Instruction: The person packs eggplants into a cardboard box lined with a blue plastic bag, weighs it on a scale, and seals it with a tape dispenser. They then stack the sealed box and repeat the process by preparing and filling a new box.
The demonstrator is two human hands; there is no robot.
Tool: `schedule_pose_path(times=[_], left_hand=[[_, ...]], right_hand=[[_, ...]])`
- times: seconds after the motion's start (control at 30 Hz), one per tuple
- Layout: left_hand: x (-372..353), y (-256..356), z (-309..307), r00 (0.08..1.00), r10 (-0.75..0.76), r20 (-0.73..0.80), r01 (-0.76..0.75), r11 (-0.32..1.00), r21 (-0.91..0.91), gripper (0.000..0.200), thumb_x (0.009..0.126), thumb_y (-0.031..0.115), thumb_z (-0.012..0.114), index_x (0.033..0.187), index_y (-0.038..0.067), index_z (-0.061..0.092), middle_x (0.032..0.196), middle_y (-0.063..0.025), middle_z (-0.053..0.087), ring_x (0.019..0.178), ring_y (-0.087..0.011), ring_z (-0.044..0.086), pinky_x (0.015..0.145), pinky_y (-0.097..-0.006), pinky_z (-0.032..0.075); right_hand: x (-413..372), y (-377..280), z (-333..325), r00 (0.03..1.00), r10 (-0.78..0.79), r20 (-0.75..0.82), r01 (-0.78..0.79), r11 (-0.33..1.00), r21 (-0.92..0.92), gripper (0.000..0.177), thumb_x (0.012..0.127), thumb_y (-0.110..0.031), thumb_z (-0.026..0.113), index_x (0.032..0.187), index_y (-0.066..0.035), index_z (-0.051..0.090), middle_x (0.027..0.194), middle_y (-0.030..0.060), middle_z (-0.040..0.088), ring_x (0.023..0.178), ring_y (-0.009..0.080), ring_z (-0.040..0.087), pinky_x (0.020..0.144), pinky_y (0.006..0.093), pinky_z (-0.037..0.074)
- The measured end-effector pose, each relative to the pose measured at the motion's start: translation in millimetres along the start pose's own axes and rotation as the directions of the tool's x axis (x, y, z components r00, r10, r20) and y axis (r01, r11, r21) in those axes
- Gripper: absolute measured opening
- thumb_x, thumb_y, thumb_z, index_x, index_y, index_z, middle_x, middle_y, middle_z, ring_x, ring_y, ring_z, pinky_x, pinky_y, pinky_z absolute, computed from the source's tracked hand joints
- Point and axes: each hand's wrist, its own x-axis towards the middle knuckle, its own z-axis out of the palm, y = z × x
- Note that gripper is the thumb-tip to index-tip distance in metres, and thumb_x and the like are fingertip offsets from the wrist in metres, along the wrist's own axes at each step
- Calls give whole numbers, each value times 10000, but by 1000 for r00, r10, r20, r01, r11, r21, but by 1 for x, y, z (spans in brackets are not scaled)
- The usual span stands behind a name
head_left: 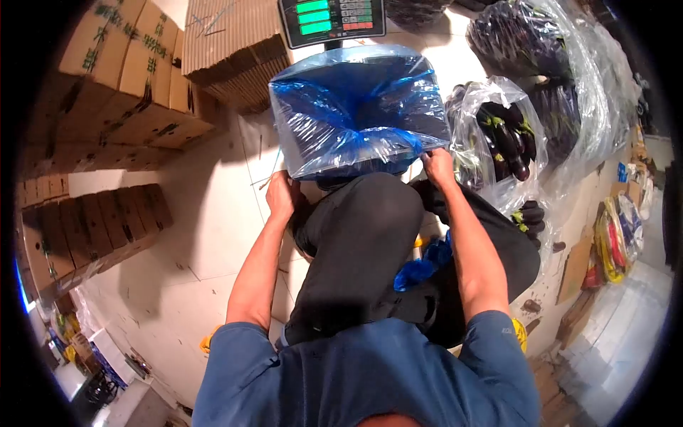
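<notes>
A blue plastic bag (363, 107) lies spread over the top of a scale, with its near edge hanging toward the person's knees. The scale's display (313, 18) glows green behind it. At the bag's near left corner is my left hand (282, 196), its fingers curled and partly hidden against the bag's edge. My right hand (438, 167) pinches the bag's near right corner. Both hands are low at the bag's front side. To the right, dark eggplants (509, 135) lie in an open clear plastic bag.
Cardboard boxes (121, 71) are stacked at the left, with more boxes (92, 228) below. Flattened cardboard (235, 53) stands behind, left of the scale. Wrapped eggplants (519, 39) lie at the back right. Blue plastic (416, 274) shows beside the person's legs.
</notes>
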Motion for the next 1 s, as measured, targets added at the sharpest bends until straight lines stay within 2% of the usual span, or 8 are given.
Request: schedule_pose_path(times=[0.17, 0.27, 0.33, 0.4, 0.53, 0.63, 0.8, 1.0], left_hand=[[19, -26, -7, 989, 25, 143, -38, 995, 94, 317, 832, 150, 703, 1094, -6, 619, 1127, -243, 650, 1067, -402, 634, 906, -454, 512], [40, -22, -51, 994, -59, -97, 48, 993, -107, 421, 820, 33, 606, 1240, 3, 618, 1261, -229, 625, 1191, -365, 598, 1038, -402, 460], [53, 18, -101, 883, 173, -437, -265, 951, -158, 365, 824, -14, 566, 1179, 9, 647, 1230, -190, 647, 1141, -344, 623, 1019, -403, 476], [45, 107, -160, 783, 337, -522, -458, 881, -118, 349, 803, -39, 568, 1130, 23, 675, 1204, -162, 660, 1102, -331, 637, 998, -403, 493], [60, 208, -175, 508, 851, 137, -860, 509, 25, 338, 781, 20, 679, 1118, 22, 695, 1249, -136, 651, 1156, -315, 624, 982, -412, 504], [92, 213, -115, 342, 634, 694, -934, 150, 323, 487, 765, 315, 747, 1157, 33, 685, 1281, -118, 624, 1323, -306, 503, 1053, -460, 426], [99, 216, -83, 476, 67, 877, -877, 103, 469, 559, 778, 415, 747, 1303, 244, 657, 1454, -125, 538, 1383, -412, 447, 1098, -657, 316], [124, 190, -46, 444, -267, 855, -860, 141, 491, 457, 784, 314, 692, 1211, 153, 725, 1291, -120, 678, 1206, -307, 640, 1003, -570, 467]], right_hand=[[31, -5, -65, 898, 50, 438, 117, 931, -346, 379, 812, -216, 715, 1135, -24, 665, 1076, 252, 689, 1031, 433, 653, 895, 502, 517], [46, -1, -116, 992, -120, 50, 130, 917, -377, 294, 812, -89, 579, 1076, -20, 689, 1092, 230, 695, 1067, 400, 655, 954, 479, 515], [42, -57, -155, 934, -236, -268, 170, 954, -247, 312, 843, -66, 523, 1092, -15, 703, 1093, 228, 702, 1040, 400, 666, 925, 469, 524], [30, -130, -182, 902, -390, -187, 391, 920, -32, 329, 857, -65, 555, 1150, -29, 701, 1078, 185, 723, 1006, 331, 695, 898, 395, 538], [27, -232, -138, 695, -592, 408, 650, 760, -5, 389, 836, -95, 562, 1200, -105, 699, 1066, 184, 723, 1007, 348, 696, 888, 409, 549], [36, -262, -84, 558, -342, 756, 798, 470, -376, 359, 886, -237, 615, 1217, -134, 707, 1202, 149, 704, 1210, 320, 617, 1054, 505, 414], [108, -178, 33, 713, -46, 700, 690, 221, -689, 552, 921, -430, 607, 1401, -158, 612, 1513, 82, 514, 1454, 321, 392, 1197, 602, 158], [168, -155, 78, 729, 120, 674, 666, 100, -739, 601, 950, -618, 505, 1413, -248, 606, 1488, 61, 540, 1383, 284, 477, 1154, 512, 327]])
